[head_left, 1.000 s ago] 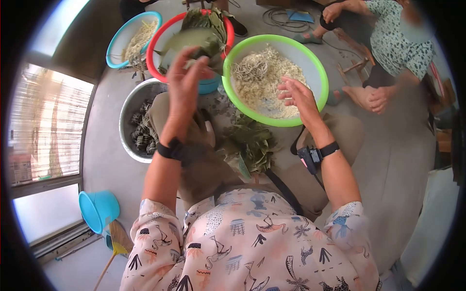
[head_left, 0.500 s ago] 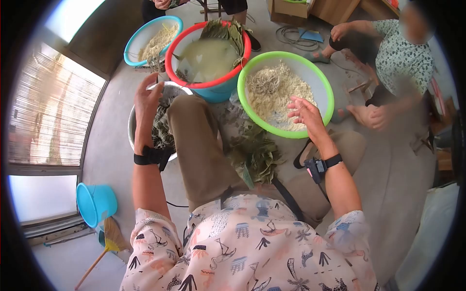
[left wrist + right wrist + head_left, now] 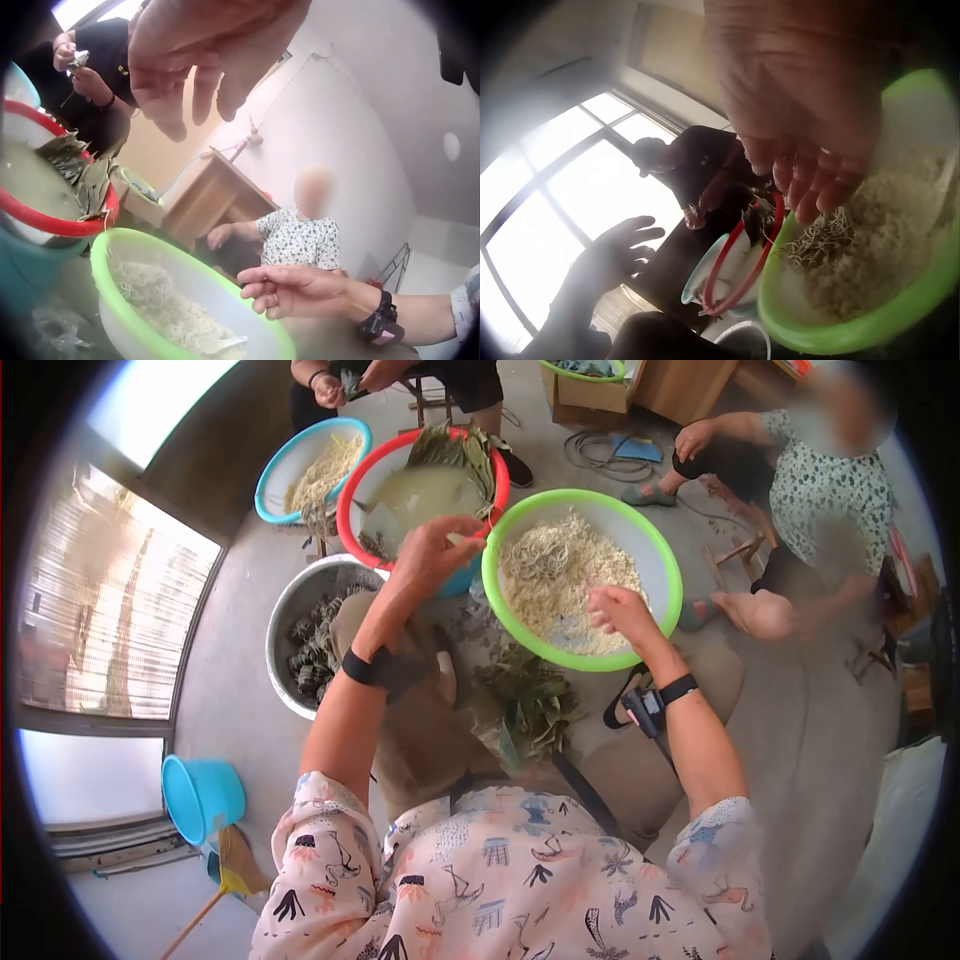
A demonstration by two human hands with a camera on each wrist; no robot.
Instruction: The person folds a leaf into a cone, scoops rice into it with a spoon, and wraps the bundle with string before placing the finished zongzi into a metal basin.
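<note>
Return of left hand (image 3: 430,552) over red basin (image 3: 346,500) rim

Pink short-sleeved shirt (image 3: 510,880) with flamingo prints, khaki trousers (image 3: 415,732), black camera bands (image 3: 375,668) behind left hand (image 3: 430,555) and right hand (image 3: 618,610).

Blue bucket (image 3: 203,796) nr broom (image 3: 236,858).

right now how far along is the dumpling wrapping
Done: a pile of wrapped dumplings in the metal basin. In hand: nothing; left grip by the red basin, right grip over the rice. Left: plenty of rice and leaves.
</note>
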